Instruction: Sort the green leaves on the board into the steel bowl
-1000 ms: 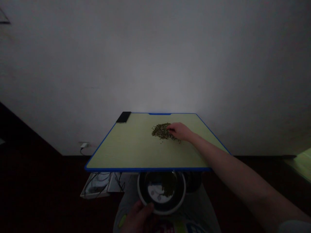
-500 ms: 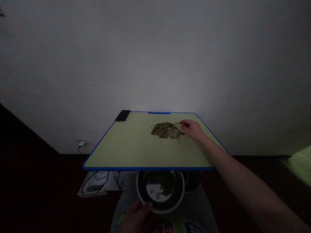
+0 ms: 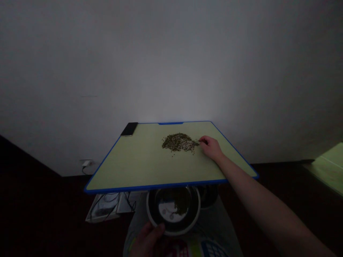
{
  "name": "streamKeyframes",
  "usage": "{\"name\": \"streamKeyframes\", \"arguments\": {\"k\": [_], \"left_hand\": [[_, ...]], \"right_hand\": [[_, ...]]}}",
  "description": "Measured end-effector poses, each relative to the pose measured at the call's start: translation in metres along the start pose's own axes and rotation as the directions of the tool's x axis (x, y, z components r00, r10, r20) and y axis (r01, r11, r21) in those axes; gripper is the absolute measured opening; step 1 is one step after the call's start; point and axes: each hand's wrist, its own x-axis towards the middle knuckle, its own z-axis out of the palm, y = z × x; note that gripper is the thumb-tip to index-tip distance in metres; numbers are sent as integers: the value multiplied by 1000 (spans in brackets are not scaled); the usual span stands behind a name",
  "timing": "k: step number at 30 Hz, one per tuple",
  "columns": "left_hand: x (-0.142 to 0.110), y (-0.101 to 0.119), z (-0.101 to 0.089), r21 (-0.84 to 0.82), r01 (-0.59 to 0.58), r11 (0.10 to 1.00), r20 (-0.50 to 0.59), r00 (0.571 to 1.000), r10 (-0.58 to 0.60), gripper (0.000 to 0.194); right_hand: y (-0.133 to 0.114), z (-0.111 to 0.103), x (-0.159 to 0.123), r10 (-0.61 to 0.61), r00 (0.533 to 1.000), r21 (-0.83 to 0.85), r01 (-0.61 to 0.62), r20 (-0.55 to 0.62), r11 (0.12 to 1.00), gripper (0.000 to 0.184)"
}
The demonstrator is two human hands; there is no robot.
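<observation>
Grey-white wall (image 3: 171,60) rises behind the worktop (image 3: 128,167), a pale green board edged in bright blue, and dark floor (image 3: 34,214) spreads below it on both sides. Low on the wall, off the worktop's left corner, a white plug (image 3: 86,163) trails a black cord. Under the worktop's near left edge lies a white box (image 3: 105,207) tangled with black cables. Just below the worktop's near edge sits a steel bowl (image 3: 173,210) with a white rim, and green seeds (image 3: 181,205) gather along one side of its dark inside. The left hand (image 3: 147,240) clasps the near rim of that bowl, fingers curled over it. A black phone (image 3: 129,129) lies on the worktop's far left corner. Toward the worktop's far edge, right of centre, spreads a low pile of small green lentils (image 3: 178,142), a few strays scattered around it. The right hand (image 3: 210,147), at the end of a bare forearm, rests on the worktop just beside the pile, fingers drawn narrow, their tips at its edge; whether they pinch any lentils cannot be told.
</observation>
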Motion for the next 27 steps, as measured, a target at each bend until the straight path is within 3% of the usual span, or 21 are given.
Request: {"name": "streamKeyframes", "arguments": {"k": [5, 13, 21, 27], "left_hand": [[-4, 2, 5, -58, 17, 998, -25, 1000, -19, 44], [-4, 3, 7, -5, -27, 1000, -30, 999, 27, 31], [-2, 3, 4, -18, -21, 1000, -19, 1000, 21, 55], [-6, 3, 9, -33, -31, 999, -23, 999, 30, 51]], "right_hand": [[-2, -2, -1, -15, 999, -8, 16, 47, 1000, 20], [-5, -6, -2, -27, 998, -45, 30, 55, 999, 19], [-5, -6, -2, -17, 995, -97, 26, 97, 995, 20], [-5, -5, -1, -16, 989, -133, 35, 145, 990, 23]]}}
